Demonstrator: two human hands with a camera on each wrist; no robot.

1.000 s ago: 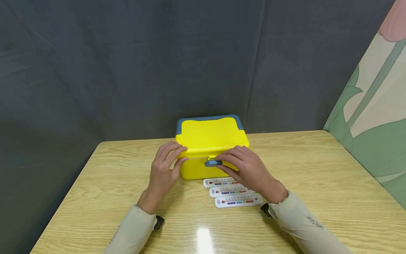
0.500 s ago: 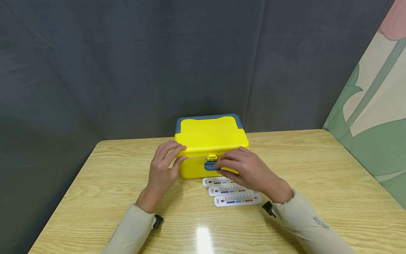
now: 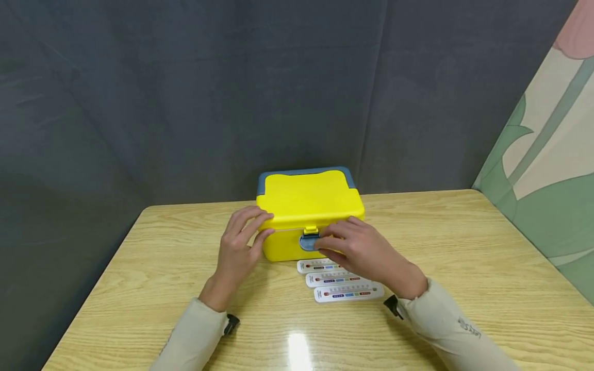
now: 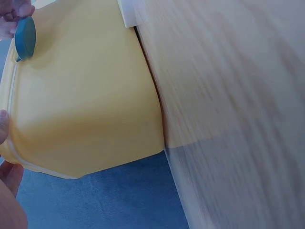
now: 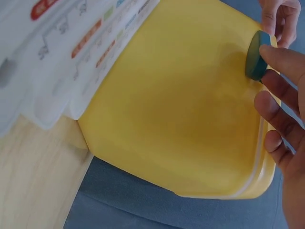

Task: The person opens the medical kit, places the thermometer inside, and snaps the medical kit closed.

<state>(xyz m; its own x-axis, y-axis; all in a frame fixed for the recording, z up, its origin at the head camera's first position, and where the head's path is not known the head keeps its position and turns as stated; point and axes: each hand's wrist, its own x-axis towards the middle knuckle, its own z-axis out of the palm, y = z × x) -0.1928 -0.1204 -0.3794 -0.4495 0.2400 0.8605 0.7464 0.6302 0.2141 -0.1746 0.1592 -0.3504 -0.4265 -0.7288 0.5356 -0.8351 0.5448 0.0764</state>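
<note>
A yellow storage box (image 3: 312, 193) with a lid and a blue handle stands near the table's back edge, lid down. On its front is a blue latch (image 3: 308, 242), which hangs from a yellow tab and sticks out from the wall in the wrist views. My right hand (image 3: 366, 252) pinches this latch (image 5: 254, 57) between thumb and finger, the other fingers loosely bent beside it. At the box's front left corner, my left hand (image 3: 237, 250) grips the lid, fingertips on its top edge and thumb against the front just below the rim.
Three white thermometers (image 3: 349, 292) lie stacked in rows on the wooden table (image 3: 153, 278), right in front of the box and partly under my right hand. A dark grey curtain (image 3: 232, 103) hangs behind the table. To the right stands a floral panel (image 3: 547, 170).
The blue latch has tilted downward, so more of its flat face shows. My right hand has dropped slightly with it. My left hand stays on the lid corner.
</note>
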